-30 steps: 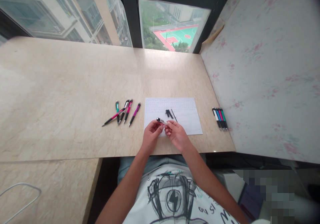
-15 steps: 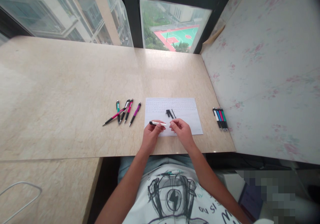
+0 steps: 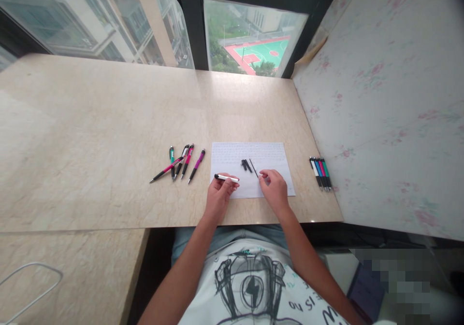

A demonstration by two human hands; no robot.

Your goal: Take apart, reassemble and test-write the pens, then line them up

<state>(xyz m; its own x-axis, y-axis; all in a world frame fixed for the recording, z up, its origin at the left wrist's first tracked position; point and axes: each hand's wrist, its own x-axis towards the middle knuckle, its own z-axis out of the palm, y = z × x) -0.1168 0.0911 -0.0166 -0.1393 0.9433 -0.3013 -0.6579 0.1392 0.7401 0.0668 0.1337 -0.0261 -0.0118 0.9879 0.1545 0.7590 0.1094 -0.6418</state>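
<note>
My left hand [image 3: 218, 196] holds a white pen barrel with a black end [image 3: 225, 177] level over the left part of a white sheet of paper [image 3: 270, 157]. My right hand [image 3: 274, 189] rests on the sheet to the right, fingers pinched at something too small to make out. Small black pen parts [image 3: 246, 164] and a thin black refill [image 3: 253, 167] lie on the paper just beyond my hands.
Several pens in pink, green and black [image 3: 181, 162] lie scattered left of the paper. A tight row of pens [image 3: 319, 172] lies at the right near the flowered wall [image 3: 380, 98]. The marble table [image 3: 90, 136] ends at windows. A white cable [image 3: 29, 286] lies bottom left.
My hands have drawn apart: the right hand slid to the right across the paper, away from the barrel. The left hand turned the barrel level and kept it.
</note>
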